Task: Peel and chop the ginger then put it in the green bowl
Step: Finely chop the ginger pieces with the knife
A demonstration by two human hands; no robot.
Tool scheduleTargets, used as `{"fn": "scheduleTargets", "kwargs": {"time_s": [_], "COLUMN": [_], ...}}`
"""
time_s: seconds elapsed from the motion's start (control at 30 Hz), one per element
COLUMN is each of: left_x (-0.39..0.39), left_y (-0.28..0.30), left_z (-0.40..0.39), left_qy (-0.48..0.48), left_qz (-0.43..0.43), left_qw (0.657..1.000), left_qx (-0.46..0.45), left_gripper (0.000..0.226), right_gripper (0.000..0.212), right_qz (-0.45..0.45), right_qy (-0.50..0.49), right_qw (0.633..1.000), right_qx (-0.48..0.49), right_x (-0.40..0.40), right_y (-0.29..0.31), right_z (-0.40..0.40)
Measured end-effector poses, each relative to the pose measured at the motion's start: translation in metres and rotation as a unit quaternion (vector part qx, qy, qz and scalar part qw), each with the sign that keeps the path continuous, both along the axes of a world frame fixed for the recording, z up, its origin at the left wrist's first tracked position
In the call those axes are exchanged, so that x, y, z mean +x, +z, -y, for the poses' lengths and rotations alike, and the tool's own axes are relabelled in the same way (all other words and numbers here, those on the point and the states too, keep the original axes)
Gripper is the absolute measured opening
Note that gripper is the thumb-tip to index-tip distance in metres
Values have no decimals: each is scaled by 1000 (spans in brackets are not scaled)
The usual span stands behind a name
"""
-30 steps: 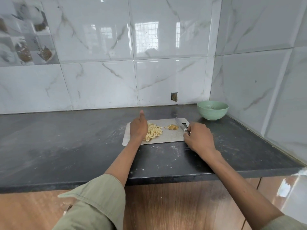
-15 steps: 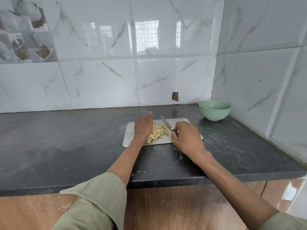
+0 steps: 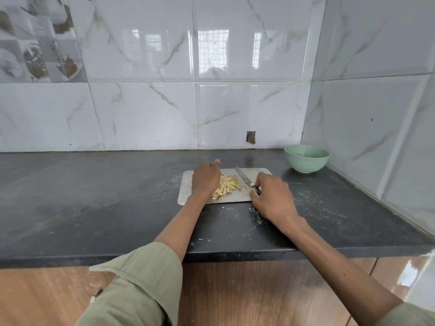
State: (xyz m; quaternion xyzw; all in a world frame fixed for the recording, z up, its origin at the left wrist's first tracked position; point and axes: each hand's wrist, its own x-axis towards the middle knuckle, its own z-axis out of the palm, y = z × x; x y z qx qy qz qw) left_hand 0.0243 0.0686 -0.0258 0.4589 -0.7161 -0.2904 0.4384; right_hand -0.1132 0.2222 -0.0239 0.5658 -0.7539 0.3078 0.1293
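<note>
Yellow chopped ginger piled on board between both grips: left hand flat-fingered touching pile, right hand gripping knife. Green bowl beyond right grip on surface.

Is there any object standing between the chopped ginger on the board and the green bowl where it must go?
Only the knife the right hand holds lies just right of the chopped ginger on the cutting board. Beyond it, bare counter leads to the green bowl.
</note>
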Motion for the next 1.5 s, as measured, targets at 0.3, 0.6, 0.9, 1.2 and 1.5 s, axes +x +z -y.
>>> {"fn": "scheduleTargets", "kwargs": {"time_s": [0.3, 0.6, 0.9, 1.2, 1.5], "left_x": [-12, -9, 2, 6, 7], "left_y": [3, 4, 6, 5, 7], "left_z": [-11, -15, -23, -22, -23], "left_qy": [-55, -30, -89, -65, -44], "left_qz": [36, 66, 142, 140, 142], "left_qw": [984, 984, 974, 977, 980], "left_qx": [-163, -165, -154, -149, -130], "left_gripper": [21, 9, 37, 39, 34], "right_gripper": [14, 16, 7, 20, 23], "right_qz": [25, 50, 190, 111, 71], "right_qy": [61, 26, -101, -186, -164], "right_qw": [993, 992, 976, 976, 984], "right_qx": [-95, -110, -42, 5, 23], "right_x": [6, 0, -74, -64, -67], "right_y": [4, 1, -9, -11, -18], "right_z": [-4, -1, -11, -15, -12]}}
